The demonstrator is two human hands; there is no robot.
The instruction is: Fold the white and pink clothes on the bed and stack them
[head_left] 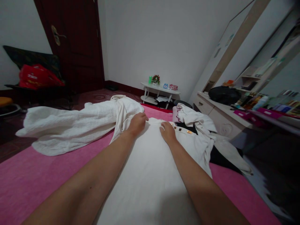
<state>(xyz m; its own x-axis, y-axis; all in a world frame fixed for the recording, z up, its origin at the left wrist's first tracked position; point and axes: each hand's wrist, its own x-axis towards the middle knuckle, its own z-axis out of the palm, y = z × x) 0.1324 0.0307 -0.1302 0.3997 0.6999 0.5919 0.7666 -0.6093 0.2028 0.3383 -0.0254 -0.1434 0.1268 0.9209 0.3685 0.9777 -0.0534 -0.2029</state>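
A white garment (150, 175) lies spread lengthwise in front of me on a pink bed cover (77, 172). Its far edge carries small gold and dark decorations near the right side. My left hand (138, 123) is closed at the far left corner of this garment, its fingertips partly hidden. On the same edge, a little to the right, my right hand (168, 132) has its fingers curled over the cloth. A crinkled white cloth (75, 125) is heaped left of my left hand.
More clothes, among them a crumpled white garment (195, 115), lie at the right. A dresser (207, 104) with a black bag (224, 94) stands beside the bed. Beyond are a small white table (150, 84), a dark door (77, 47) and a chair with a red bag (38, 76).
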